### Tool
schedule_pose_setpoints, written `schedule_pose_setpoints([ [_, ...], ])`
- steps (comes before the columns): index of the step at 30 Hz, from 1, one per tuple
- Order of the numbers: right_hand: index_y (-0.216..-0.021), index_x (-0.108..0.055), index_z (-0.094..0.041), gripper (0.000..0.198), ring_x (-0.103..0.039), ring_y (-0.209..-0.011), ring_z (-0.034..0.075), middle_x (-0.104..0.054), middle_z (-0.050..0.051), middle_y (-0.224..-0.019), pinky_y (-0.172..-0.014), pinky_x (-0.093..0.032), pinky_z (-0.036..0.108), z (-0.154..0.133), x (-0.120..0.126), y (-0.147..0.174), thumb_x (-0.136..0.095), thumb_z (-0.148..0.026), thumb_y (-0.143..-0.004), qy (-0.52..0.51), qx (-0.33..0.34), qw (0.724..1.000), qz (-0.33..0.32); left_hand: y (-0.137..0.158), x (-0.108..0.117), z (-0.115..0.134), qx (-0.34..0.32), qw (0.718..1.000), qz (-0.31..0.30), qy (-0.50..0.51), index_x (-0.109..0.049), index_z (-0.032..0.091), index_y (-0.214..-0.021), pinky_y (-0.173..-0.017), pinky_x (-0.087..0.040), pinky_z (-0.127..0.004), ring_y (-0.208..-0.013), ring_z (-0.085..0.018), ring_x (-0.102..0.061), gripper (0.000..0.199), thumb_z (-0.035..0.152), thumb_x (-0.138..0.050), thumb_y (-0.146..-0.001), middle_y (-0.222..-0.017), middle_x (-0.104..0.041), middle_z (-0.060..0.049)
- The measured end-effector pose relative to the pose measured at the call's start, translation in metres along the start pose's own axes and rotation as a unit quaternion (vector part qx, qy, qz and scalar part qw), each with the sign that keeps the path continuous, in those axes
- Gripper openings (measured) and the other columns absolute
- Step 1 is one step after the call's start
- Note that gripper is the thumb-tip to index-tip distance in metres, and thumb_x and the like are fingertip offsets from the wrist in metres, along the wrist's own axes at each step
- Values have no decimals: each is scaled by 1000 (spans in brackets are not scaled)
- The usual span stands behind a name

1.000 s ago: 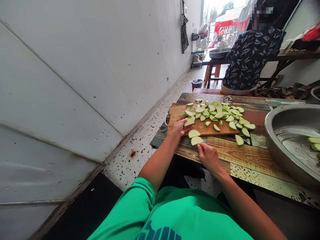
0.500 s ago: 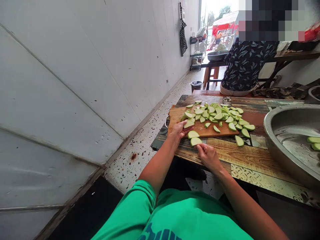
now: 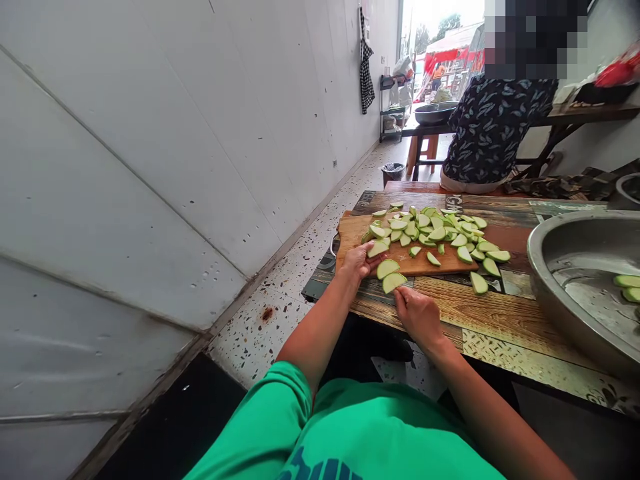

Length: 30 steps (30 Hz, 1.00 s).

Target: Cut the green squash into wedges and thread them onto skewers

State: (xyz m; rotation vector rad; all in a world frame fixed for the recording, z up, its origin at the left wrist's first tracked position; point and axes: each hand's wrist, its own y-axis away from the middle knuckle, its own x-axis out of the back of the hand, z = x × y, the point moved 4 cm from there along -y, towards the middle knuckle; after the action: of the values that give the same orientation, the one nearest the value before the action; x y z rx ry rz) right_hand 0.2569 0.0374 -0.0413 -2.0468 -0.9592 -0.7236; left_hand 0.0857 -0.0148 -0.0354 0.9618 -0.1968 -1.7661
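My left hand is at the near left edge of a wooden cutting board, its thumb pressed on a pale, green-skinned half-moon slice that looks like zucchini. Just in front of the board, my right hand is closed in a pinch on the edge of another zucchini slice. A further slice lies against that one, between the two hands; what supports it I cannot tell. Many more cut slices are heaped over the board, with some spilled past its right end onto the table.
A large metal basin stands at the right on the wood-patterned table, with a few slices inside. Beyond the table a person in a dark patterned shirt sits facing away. A white wall runs along the left.
The slice in my right hand has tilted a little, and the slice against it has shifted slightly up and right. My left hand stays in place.
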Motion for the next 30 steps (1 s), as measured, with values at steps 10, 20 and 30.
schedule_pose_setpoints([
  [10,-81,-66,-16,43,-38,-37,12,-49,-2,-44,-40,-28,24,14,-12,-9,-39,-49,-88,-271,-97,952,-104,1,-1,-1,1,1000,-13,-19,-64,9,-109,-72,-60,-34,-71,-21,-71,23,11,-55,-87,-76,-70,-8],
  [20,-75,-63,-16,30,-61,-64,18,-67,8,-70,-60,-33,26,6,-11,-6,-40,-26,-92,20,7,1000,-5,2,-2,-2,-8,1000,-13,-5,-65,11,-108,-72,-60,-32,-78,-21,-71,24,10,-59,-84,-89,-73,-10],
  [30,-77,-64,-16,29,-63,-67,18,-69,9,-73,-60,-35,26,5,-17,-9,-41,-23,-94,34,15,999,-10,3,-4,-2,-20,1000,-6,-9,-67,13,-98,-73,-60,-32,-78,-21,-71,18,7,-58,-83,-86,-73,-9],
])
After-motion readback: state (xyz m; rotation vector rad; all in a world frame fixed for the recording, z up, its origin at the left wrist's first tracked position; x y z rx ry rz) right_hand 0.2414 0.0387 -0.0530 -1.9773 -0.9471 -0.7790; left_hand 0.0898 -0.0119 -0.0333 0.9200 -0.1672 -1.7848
